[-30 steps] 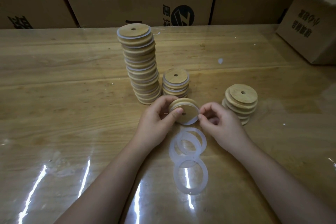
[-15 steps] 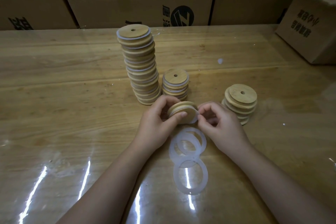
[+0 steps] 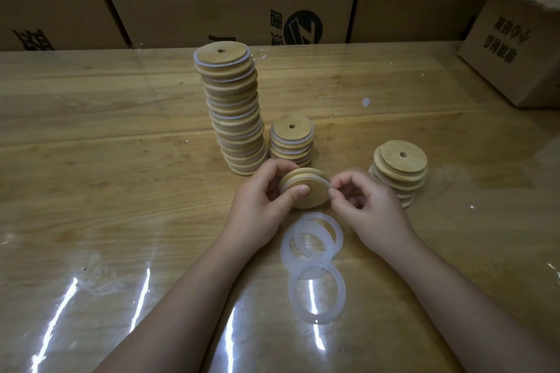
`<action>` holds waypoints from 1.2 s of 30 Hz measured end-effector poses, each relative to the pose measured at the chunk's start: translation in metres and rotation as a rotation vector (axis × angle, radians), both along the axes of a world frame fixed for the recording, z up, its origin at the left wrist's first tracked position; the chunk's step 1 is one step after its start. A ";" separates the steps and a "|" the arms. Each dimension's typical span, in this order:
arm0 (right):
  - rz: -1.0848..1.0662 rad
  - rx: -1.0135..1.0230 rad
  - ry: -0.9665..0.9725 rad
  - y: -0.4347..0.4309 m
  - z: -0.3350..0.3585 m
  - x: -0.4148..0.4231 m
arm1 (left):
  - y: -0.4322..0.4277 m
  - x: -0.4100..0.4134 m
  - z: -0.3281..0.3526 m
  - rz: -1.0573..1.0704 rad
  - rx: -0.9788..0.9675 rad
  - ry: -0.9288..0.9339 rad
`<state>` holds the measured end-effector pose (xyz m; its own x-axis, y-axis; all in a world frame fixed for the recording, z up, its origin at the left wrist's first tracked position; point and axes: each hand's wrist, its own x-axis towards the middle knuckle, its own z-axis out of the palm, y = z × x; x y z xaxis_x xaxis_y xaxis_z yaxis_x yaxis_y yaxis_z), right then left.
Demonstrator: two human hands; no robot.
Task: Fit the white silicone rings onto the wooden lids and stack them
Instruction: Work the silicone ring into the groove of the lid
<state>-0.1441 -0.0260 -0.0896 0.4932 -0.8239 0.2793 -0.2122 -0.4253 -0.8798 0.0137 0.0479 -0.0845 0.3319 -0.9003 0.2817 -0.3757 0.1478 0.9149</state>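
Gripping a tilted lid (image 3: 316, 195) in the left hand (image 3: 257, 212), thumb on its near face, just above the table (image 3: 121, 160). Pinching the ring (image 3: 328, 184) at the lid's right edge with the right hand (image 3: 369, 209). Near side: loose rings (image 3: 285, 248) (overlapping). Far: tall stack (image 3: 235, 118), short stack (image 3: 291, 142); right: bare lids (image 3: 400, 166).

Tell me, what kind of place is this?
Probably a packing workroom or small warehouse: cardboard boxes are piled behind the wooden table, finished lids stand in stacks, and loose white rings lie ready.
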 end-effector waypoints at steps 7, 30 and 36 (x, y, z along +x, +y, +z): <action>0.002 0.046 -0.014 -0.001 0.000 -0.001 | 0.000 0.000 0.001 0.001 0.005 0.040; -0.039 -0.053 -0.027 -0.004 -0.001 -0.003 | 0.002 -0.001 0.000 0.105 -0.133 -0.241; -0.050 -0.125 -0.040 -0.003 -0.002 -0.004 | 0.002 -0.001 -0.001 0.122 -0.156 -0.337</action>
